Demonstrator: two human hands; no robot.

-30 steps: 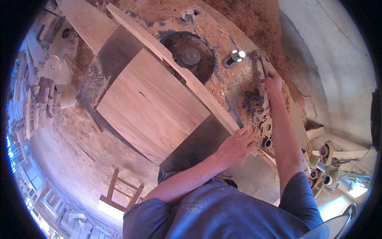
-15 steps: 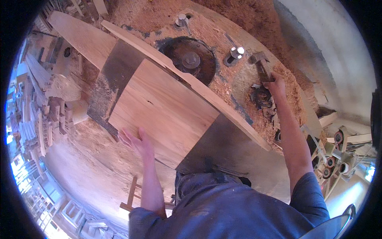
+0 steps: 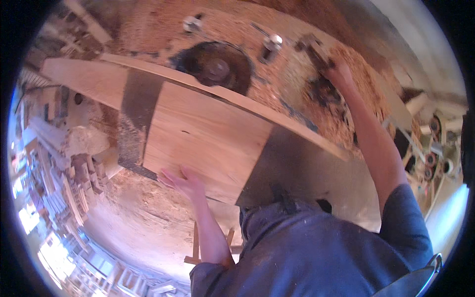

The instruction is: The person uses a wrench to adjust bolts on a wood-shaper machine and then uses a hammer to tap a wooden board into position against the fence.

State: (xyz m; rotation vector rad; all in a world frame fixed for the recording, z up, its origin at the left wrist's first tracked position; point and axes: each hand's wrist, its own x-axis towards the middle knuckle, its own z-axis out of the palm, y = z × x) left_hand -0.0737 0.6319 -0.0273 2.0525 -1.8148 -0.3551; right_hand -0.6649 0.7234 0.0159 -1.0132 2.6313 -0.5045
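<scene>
Wooden board (image 3: pixel 210 136) lies along the bench (image 3: pixel 302 161) at its near edge, left hand (image 3: pixel 188 185) spread against it; right hand (image 3: pixel 339 75) grips a hammer (image 3: pixel 316 53) toward the far edge.

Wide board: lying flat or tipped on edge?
Flat: the board's broad face shows upward on the dark table, left hand at its near edge.

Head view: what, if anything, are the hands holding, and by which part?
Right hand grips the hammer by its handle. Left hand, at the near edge of the wooden panel: grip unclear.
</scene>
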